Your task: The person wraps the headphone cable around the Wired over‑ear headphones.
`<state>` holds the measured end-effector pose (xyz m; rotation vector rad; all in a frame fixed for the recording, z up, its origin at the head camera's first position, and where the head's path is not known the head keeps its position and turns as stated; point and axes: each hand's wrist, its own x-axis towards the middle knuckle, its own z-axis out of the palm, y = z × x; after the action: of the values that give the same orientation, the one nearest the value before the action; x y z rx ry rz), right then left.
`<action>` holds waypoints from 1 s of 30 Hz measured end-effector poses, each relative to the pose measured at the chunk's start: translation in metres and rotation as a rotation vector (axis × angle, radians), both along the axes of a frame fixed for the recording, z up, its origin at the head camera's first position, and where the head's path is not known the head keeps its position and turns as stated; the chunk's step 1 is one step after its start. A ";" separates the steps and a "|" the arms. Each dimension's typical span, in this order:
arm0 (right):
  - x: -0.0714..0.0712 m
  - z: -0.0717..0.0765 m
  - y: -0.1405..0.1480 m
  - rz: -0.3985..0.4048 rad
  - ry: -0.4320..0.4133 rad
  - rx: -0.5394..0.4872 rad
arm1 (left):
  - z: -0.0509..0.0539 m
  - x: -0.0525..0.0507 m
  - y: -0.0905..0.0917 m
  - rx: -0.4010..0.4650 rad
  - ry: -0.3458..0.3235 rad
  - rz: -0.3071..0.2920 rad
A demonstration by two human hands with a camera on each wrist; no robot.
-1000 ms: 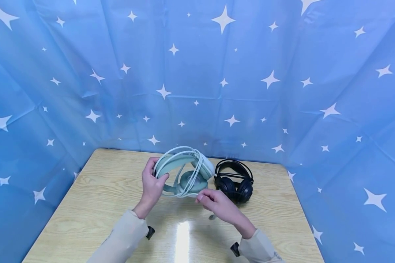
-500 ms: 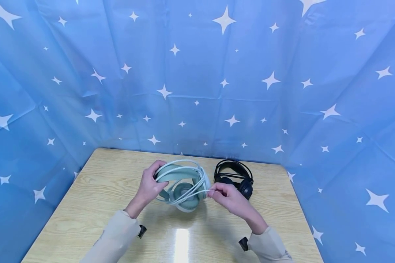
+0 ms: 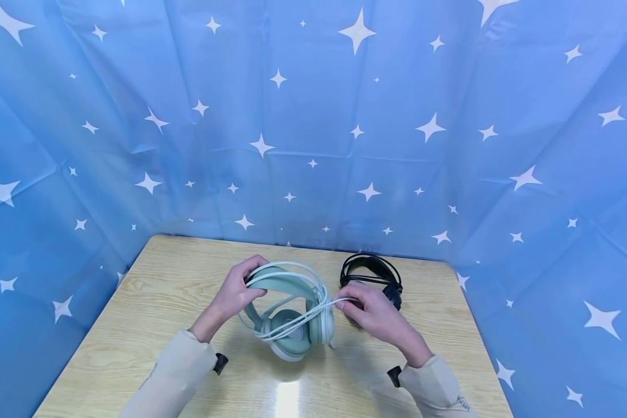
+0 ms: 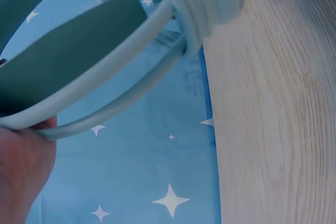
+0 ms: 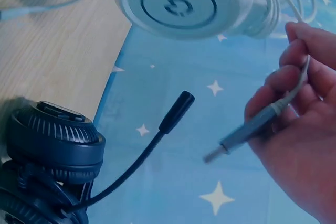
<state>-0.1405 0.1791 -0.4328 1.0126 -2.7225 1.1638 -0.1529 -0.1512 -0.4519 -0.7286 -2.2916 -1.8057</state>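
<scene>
Pale green headphones (image 3: 287, 283) are held tilted above the table, with their white cable (image 3: 300, 318) looped around the headband and an earcup. My left hand (image 3: 235, 290) grips the headband at its left side, thumb in front. To the right of the earcups, my right hand (image 3: 376, 316) pinches the cable between thumb and forefinger. In the right wrist view, the cable's USB plug (image 5: 251, 127) hangs across the curled fingers, its metal end free. A thin pale stalk (image 5: 68, 3) sticks out from the headphones there.
Black headphones (image 3: 378, 267) lie behind my right hand, which partly covers them; their microphone boom (image 5: 131, 169) shows in the right wrist view. The wooden table (image 3: 151, 302) meets a blue star-patterned curtain (image 3: 313, 116) at the back and sides.
The green headphones have come down and nearer to me. My right hand has moved right and slightly up, drawing the cable end out from the earcups. The black headphones stay put.
</scene>
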 end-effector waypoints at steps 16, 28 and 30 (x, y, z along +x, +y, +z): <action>-0.007 0.001 0.002 -0.022 0.194 -0.065 | 0.010 -0.002 -0.007 0.105 -0.088 -0.203; -0.011 0.002 -0.007 0.029 0.255 -0.082 | 0.009 -0.004 -0.004 0.287 -0.204 -0.375; -0.011 0.002 -0.008 0.036 0.238 -0.089 | 0.009 -0.004 -0.003 0.292 -0.217 -0.376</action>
<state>-0.1515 0.1707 -0.4308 1.1130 -2.4587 1.0804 -0.1572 -0.1538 -0.4431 -1.0058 -2.0391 -2.4297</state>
